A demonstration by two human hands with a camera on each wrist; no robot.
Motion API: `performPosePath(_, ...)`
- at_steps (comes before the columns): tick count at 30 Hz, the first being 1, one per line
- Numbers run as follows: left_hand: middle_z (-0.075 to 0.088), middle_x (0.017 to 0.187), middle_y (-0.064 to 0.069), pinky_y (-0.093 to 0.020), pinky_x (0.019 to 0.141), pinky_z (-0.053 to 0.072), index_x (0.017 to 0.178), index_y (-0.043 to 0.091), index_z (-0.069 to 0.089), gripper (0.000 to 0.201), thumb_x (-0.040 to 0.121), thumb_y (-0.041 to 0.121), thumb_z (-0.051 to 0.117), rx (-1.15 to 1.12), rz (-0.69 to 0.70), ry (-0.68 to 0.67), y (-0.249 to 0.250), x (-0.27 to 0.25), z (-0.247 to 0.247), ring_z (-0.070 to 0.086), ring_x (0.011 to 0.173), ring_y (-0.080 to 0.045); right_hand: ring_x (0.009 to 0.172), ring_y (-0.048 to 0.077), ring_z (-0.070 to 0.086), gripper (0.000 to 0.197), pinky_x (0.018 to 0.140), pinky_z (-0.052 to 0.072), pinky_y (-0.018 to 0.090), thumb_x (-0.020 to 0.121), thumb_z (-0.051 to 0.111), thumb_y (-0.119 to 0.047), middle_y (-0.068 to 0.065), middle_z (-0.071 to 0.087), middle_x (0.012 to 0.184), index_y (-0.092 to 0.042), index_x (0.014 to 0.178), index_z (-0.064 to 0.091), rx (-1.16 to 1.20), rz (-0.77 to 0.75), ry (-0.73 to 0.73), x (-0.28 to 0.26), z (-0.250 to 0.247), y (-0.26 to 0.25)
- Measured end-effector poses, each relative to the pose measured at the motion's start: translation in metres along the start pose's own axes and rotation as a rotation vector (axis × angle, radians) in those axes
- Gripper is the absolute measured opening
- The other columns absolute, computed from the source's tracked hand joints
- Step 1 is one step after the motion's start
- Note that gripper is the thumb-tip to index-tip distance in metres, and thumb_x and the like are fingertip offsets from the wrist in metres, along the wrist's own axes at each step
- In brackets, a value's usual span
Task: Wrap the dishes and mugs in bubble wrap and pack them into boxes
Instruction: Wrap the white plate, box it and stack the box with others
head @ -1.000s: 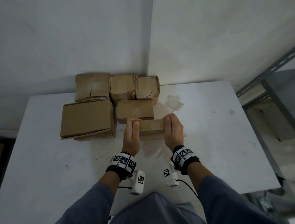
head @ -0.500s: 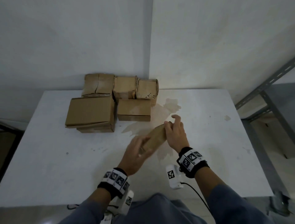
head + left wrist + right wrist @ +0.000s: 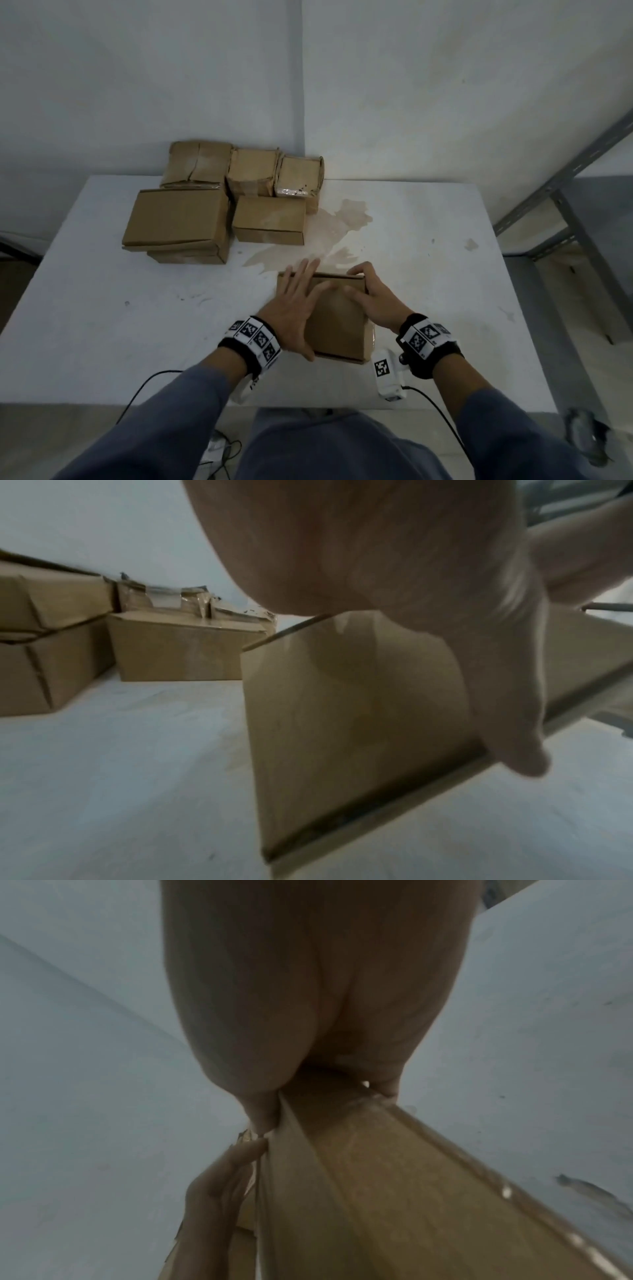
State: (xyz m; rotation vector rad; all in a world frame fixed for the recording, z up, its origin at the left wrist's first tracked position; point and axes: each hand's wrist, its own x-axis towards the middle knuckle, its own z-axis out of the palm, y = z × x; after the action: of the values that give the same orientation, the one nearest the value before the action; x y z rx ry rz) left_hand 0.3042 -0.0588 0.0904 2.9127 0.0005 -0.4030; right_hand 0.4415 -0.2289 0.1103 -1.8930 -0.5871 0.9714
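Observation:
A closed brown cardboard box (image 3: 337, 322) lies flat on the white table (image 3: 102, 325), close to its front edge. My left hand (image 3: 298, 308) rests on the box's left half with fingers spread straight and the thumb along the near side. My right hand (image 3: 356, 281) grips the far right corner, thumb on top and fingers curled over the far edge. The left wrist view shows the box (image 3: 342, 723) under my palm. In the right wrist view the box (image 3: 394, 1204) runs away from my hand. No dishes, mugs or bubble wrap are in sight.
Several closed cardboard boxes stand at the back left: a large one (image 3: 174, 219), a medium one (image 3: 269, 219) and taped ones (image 3: 251, 171) against the wall. A brown stain (image 3: 342, 222) marks the tabletop. A grey metal shelf (image 3: 565, 205) stands at the right.
The box was lifted from beside the stack, tilted in the air, and now lies flat nearer to me. My left hand went from gripping its end to lying flat on top.

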Motion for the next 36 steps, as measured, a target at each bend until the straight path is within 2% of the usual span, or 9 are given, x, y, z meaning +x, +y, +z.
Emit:
performPosePath(4,-0.02,0.161,-0.016,-0.064,0.117,-0.002,0.155,0.03,-0.009,0.151,0.039,0.091,0.065,0.029,0.006,-0.005,-0.008,-0.017,-0.001,-0.013,0.149,-0.04,0.087,0.025,0.063,0.018,0.072,0.056,0.043,0.102,0.053,-0.024,0.017,0.059,0.107,-0.018,0.117,0.044,0.052,0.001,-0.067,0.008,-0.002,-0.01)
performPosePath(9,0.009,0.159,-0.018,-0.058,0.114,0.02,0.154,0.032,-0.007,0.143,0.042,0.077,0.069,0.058,-0.053,0.035,-0.035,-0.037,-0.027,0.016,0.145,-0.039,0.092,0.022,0.062,0.017,0.07,0.054,0.028,0.1,0.057,-0.029,0.01,0.062,0.107,-0.023,0.116,0.053,0.114,-0.007,-0.034,0.033,0.022,-0.032)
performPosePath(13,0.017,0.158,-0.017,-0.054,0.108,0.028,0.155,0.033,-0.002,0.142,0.038,0.084,0.06,0.11,-0.155,0.109,-0.09,-0.054,-0.066,0.025,0.141,-0.038,0.098,0.023,0.067,0.034,0.08,0.06,0.038,0.091,0.068,-0.042,0.011,0.065,0.11,-0.039,0.122,0.053,0.23,-0.024,0.112,0.07,0.06,-0.076)
performPosePath(16,0.015,0.158,-0.016,-0.052,0.107,0.027,0.154,0.035,-0.002,0.141,0.039,0.081,0.065,0.137,-0.251,0.086,-0.152,-0.065,-0.1,0.023,0.141,-0.035,0.108,0.015,0.063,0.059,0.09,0.057,0.04,0.087,0.072,-0.041,-0.003,0.061,0.121,-0.039,0.137,0.041,0.203,-0.059,0.084,0.105,0.096,-0.108)
performPosePath(20,0.017,0.155,-0.012,-0.053,0.11,0.026,0.152,0.035,0.006,0.141,0.035,0.075,0.072,0.157,-0.314,0.042,-0.244,-0.065,-0.133,0.024,0.14,-0.035,0.115,0.02,0.06,0.082,0.096,0.054,0.044,0.082,0.078,-0.035,0.003,0.055,0.134,-0.038,0.149,0.029,0.139,-0.07,0.044,0.15,0.142,-0.139)
performPosePath(24,0.016,0.157,-0.013,-0.055,0.116,0.021,0.152,0.035,0.005,0.143,0.036,0.072,0.08,0.153,-0.296,-0.057,-0.314,-0.051,-0.143,0.018,0.145,-0.034,0.114,0.012,0.054,0.074,0.082,0.045,0.007,0.09,0.071,-0.016,-0.007,0.053,0.128,-0.027,0.151,0.032,0.0,-0.083,0.023,0.185,0.182,-0.168)
performPosePath(28,-0.005,0.162,-0.012,-0.059,0.119,0.012,0.154,0.032,0.002,0.145,0.043,0.051,0.094,0.035,-0.307,-0.212,-0.35,-0.037,-0.135,-0.007,0.151,-0.033,0.116,0.018,0.056,0.073,0.091,0.049,0.025,0.091,0.067,-0.019,-0.002,0.053,0.133,-0.031,0.153,0.029,-0.114,-0.038,0.042,0.204,0.212,-0.169)
performPosePath(32,-0.008,0.161,-0.005,-0.064,0.115,0.016,0.15,0.038,0.007,0.144,0.037,0.043,0.095,-0.071,-0.268,-0.188,-0.366,-0.034,-0.118,-0.013,0.15,-0.029,0.097,0.012,0.059,0.066,0.07,0.051,0.016,0.087,0.067,-0.01,-0.007,0.057,0.115,-0.034,0.142,0.039,-0.073,-0.052,0.143,0.21,0.222,-0.16)
performPosePath(36,-0.007,0.16,-0.004,-0.066,0.115,0.014,0.147,0.042,0.008,0.14,0.034,0.044,0.092,-0.077,-0.243,-0.136,-0.366,-0.036,-0.107,-0.011,0.15,-0.029,0.094,0.009,0.06,0.062,0.07,0.053,0.021,0.086,0.068,-0.008,-0.012,0.056,0.109,-0.036,0.135,0.041,-0.042,-0.033,0.168,0.208,0.224,-0.156)
